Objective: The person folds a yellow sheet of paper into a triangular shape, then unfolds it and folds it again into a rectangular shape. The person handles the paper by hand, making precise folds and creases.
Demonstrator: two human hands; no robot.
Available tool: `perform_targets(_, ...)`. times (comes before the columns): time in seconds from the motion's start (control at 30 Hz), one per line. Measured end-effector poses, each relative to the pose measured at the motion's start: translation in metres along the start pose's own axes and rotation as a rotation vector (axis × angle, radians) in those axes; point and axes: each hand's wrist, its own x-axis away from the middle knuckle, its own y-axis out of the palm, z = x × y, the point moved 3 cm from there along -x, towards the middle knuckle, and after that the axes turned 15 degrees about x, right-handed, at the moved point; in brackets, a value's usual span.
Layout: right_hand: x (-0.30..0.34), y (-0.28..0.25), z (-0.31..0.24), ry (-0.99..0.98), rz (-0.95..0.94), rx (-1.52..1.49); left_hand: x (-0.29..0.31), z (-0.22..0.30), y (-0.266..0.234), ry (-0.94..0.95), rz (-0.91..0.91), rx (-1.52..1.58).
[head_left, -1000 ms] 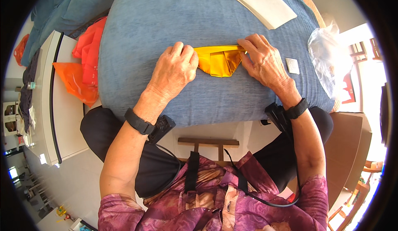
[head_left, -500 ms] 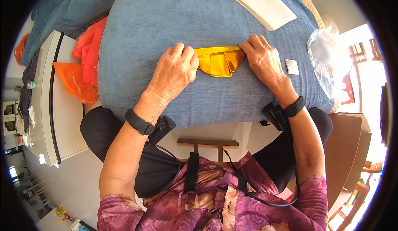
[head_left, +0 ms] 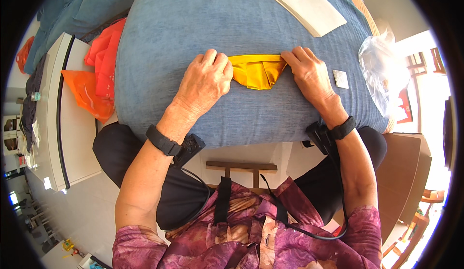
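A folded piece of shiny gold paper (head_left: 260, 73) is stretched between my two hands, just above or on a blue cloth-covered surface (head_left: 193, 22). Its upper edge forms a straight band; below it hangs a pleated, bowl-shaped part. My left hand (head_left: 205, 83) pinches the left end of the band, and my right hand (head_left: 309, 75) pinches the right end. The fingertips are partly hidden behind the knuckles. Each wrist wears a black strap with a small black device.
A stack of cream sheets (head_left: 302, 5) lies at the far right. A small whitish square packet (head_left: 340, 79) sits beside my right hand, with a clear plastic bag (head_left: 379, 71) beyond. Red-orange plastic bags (head_left: 92, 97) rest on a white cabinet (head_left: 77, 143) at left. A cardboard box (head_left: 401, 172) stands lower right.
The band along the paper's upper edge now looks straighter and flatter. My right hand has shifted slightly down, and both hands keep their pinch.
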Motion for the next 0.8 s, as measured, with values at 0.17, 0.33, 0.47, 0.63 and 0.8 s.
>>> perform_targets(0.17, 0.006, -0.005, -0.002, 0.021, -0.012, -0.042, 0.000, -0.001, -0.001, 0.007, 0.012, -0.011)
perform_targets(0.33, 0.013, -0.005, -0.007, 0.058, -0.019, -0.087, 0.003, 0.000, -0.002, -0.060, 0.003, 0.086)
perform_targets(0.47, 0.015, -0.008, -0.010, 0.074, -0.011, -0.109, 0.005, 0.002, -0.004, -0.101, 0.005, 0.116)
perform_targets(0.63, 0.013, -0.017, -0.011, 0.145, -0.057, -0.177, 0.005, 0.007, -0.005, -0.111, 0.005, 0.085)
perform_targets(0.8, 0.013, -0.019, -0.009, 0.257, -0.059, -0.255, 0.005, 0.009, -0.004, -0.115, -0.026, 0.063)
